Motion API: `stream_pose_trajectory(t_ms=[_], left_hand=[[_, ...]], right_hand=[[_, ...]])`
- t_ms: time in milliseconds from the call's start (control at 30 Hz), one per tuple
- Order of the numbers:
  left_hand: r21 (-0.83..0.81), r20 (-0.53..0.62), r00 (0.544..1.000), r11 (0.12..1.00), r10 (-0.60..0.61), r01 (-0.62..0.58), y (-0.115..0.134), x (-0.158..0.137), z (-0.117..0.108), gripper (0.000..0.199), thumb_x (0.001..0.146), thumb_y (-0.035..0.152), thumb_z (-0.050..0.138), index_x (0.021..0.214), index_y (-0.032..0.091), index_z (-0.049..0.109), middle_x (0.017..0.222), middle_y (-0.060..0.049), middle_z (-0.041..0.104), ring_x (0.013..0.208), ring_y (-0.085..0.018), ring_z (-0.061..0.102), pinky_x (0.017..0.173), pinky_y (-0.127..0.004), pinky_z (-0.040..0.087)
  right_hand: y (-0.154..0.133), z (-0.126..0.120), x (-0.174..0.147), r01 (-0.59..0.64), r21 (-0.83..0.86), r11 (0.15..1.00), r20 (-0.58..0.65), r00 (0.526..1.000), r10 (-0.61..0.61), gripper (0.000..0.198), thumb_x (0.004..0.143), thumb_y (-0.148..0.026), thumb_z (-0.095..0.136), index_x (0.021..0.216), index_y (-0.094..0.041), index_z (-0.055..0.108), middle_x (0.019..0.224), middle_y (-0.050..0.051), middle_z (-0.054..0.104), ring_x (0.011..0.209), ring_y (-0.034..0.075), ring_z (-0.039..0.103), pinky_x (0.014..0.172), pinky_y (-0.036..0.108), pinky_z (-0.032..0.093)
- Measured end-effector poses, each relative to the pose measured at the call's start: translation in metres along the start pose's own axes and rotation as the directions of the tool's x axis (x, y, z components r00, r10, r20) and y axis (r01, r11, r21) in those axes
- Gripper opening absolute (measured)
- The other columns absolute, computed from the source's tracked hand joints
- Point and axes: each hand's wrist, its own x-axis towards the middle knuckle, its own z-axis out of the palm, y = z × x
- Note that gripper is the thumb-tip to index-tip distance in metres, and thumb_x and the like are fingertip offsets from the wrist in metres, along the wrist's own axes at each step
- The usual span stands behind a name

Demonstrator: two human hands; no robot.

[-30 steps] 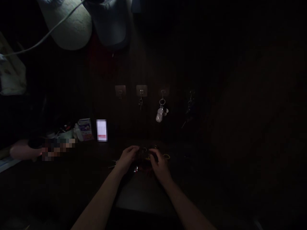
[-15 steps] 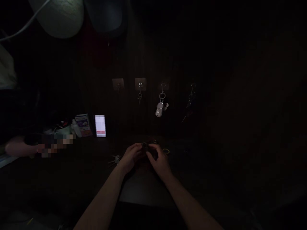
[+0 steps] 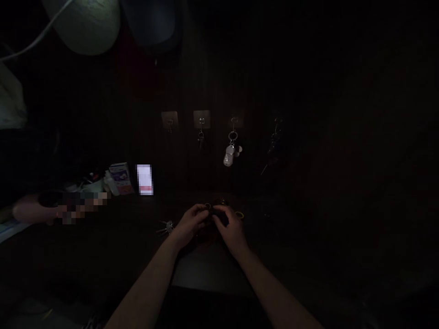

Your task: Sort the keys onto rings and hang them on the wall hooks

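Observation:
In the dim light, my left hand (image 3: 190, 224) has its thumb and fingers closed on a small dark key ring (image 3: 207, 206), whose loop shows just above the fingertips. My right hand (image 3: 230, 228) meets it from the other side, thumb and forefinger pinched on the dark part of the same piece. Most of that part is hidden by fingers and shadow. To the left of my left wrist lies a bunch of keys (image 3: 169, 226). A yellow ring (image 3: 239, 214) rests just beyond my right knuckles, and a small metallic piece (image 3: 222, 201) sits behind my fingertips.
Wall hooks (image 3: 201, 119) line the back, some with keys; a silver keychain (image 3: 229, 155) hangs from one. A lit phone (image 3: 144, 179) stands at the wall beside a small box (image 3: 121, 178). At left lies a pink object (image 3: 32, 209). Two caps (image 3: 91, 27) hang above.
My fingers have shifted on the key ring; its loop now stands up above my left fingertips. The view has moved very slightly.

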Motion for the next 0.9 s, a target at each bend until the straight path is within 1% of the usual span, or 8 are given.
stream_pose_trajectory(t_ms=[167, 333, 433, 567, 700, 767, 833, 900], left_hand=[[0.087, -0.082, 0.996, 0.996, 0.037, -0.030, -0.001, 0.002, 0.002, 0.033, 0.057, 0.025, 0.077, 0.084, 0.017, 0.059, 0.078, 0.001, 0.059, 0.069, -0.010, 0.056, 0.066, -0.022, 0.044], [0.090, -0.085, 0.995, 0.995, 0.056, -0.048, 0.000, 0.004, 0.001, 0.034, 0.059, 0.025, 0.074, 0.090, 0.016, 0.062, 0.080, -0.001, 0.062, 0.070, -0.011, 0.057, 0.065, -0.022, 0.043], [0.067, -0.055, 0.998, 0.998, 0.013, -0.009, 0.001, 0.003, 0.001, 0.036, 0.062, 0.025, 0.072, 0.096, 0.016, 0.063, 0.082, -0.003, 0.064, 0.071, -0.011, 0.058, 0.065, -0.022, 0.042], [0.002, 0.005, 1.000, 1.000, -0.029, 0.029, 0.003, 0.001, 0.002, 0.033, 0.066, 0.025, 0.069, 0.098, 0.016, 0.066, 0.093, -0.006, 0.066, 0.082, -0.014, 0.058, 0.073, -0.024, 0.043], [0.005, 0.029, 0.997, 0.998, -0.065, 0.065, 0.003, -0.001, 0.000, 0.030, 0.069, 0.028, 0.067, 0.097, 0.016, 0.068, 0.094, -0.007, 0.066, 0.073, -0.011, 0.056, 0.067, -0.021, 0.042], [-0.004, 0.056, 0.994, 0.995, -0.096, 0.097, 0.003, -0.001, -0.001, 0.031, 0.071, 0.032, 0.065, 0.097, 0.016, 0.069, 0.096, -0.008, 0.066, 0.069, -0.010, 0.055, 0.065, -0.021, 0.041], [-0.023, 0.093, 0.988, 0.991, -0.127, 0.129, 0.002, -0.001, -0.001, 0.034, 0.072, 0.037, 0.065, 0.098, 0.016, 0.068, 0.099, -0.009, 0.066, 0.069, -0.010, 0.056, 0.064, -0.022, 0.041], [-0.033, 0.122, 0.984, 0.990, -0.130, 0.135, 0.002, -0.002, 0.000, 0.035, 0.071, 0.036, 0.067, 0.100, 0.016, 0.067, 0.099, -0.009, 0.066, 0.071, -0.011, 0.057, 0.064, -0.022, 0.041]], right_hand=[[-0.003, 0.000, 0.001, -0.006, 0.019, 1.000, 0.005, 1.000, 0.006, 0.010, 0.077, -0.023, 0.054, 0.081, -0.022, 0.063, 0.081, 0.002, 0.066, 0.081, 0.017, 0.061, 0.074, 0.029, 0.048], [-0.002, -0.003, 0.004, -0.141, 0.113, 0.984, -0.023, 0.989, 0.145, 0.013, 0.077, -0.030, 0.054, 0.081, -0.021, 0.063, 0.080, 0.002, 0.067, 0.077, 0.018, 0.062, 0.071, 0.029, 0.048], [0.001, -0.004, 0.006, -0.217, 0.157, 0.963, -0.066, 0.971, 0.230, 0.015, 0.076, -0.033, 0.056, 0.081, -0.020, 0.063, 0.078, 0.002, 0.067, 0.074, 0.018, 0.062, 0.066, 0.028, 0.048], [0.000, -0.006, 0.008, -0.248, 0.198, 0.948, -0.099, 0.958, 0.271, 0.018, 0.074, -0.037, 0.057, 0.078, -0.020, 0.063, 0.073, 0.002, 0.067, 0.069, 0.018, 0.062, 0.061, 0.027, 0.048], [-0.002, -0.006, 0.010, -0.272, 0.274, 0.922, -0.126, 0.941, 0.315, 0.021, 0.072, -0.041, 0.059, 0.076, -0.020, 0.062, 0.066, 0.001, 0.065, 0.061, 0.017, 0.061, 0.054, 0.026, 0.048], [-0.002, -0.006, 0.011, -0.297, 0.318, 0.901, -0.130, 0.927, 0.351, 0.024, 0.071, -0.043, 0.060, 0.075, -0.020, 0.061, 0.065, 0.001, 0.065, 0.059, 0.017, 0.061, 0.052, 0.026, 0.047], [0.000, -0.006, 0.011, -0.319, 0.355, 0.879, -0.123, 0.916, 0.382, 0.026, 0.070, -0.045, 0.061, 0.074, -0.019, 0.059, 0.065, 0.001, 0.065, 0.058, 0.017, 0.061, 0.051, 0.026, 0.047], [0.003, -0.005, 0.011, -0.339, 0.382, 0.860, -0.108, 0.908, 0.405, 0.026, 0.069, -0.045, 0.062, 0.072, -0.019, 0.058, 0.065, 0.001, 0.064, 0.057, 0.016, 0.060, 0.049, 0.026, 0.046]])
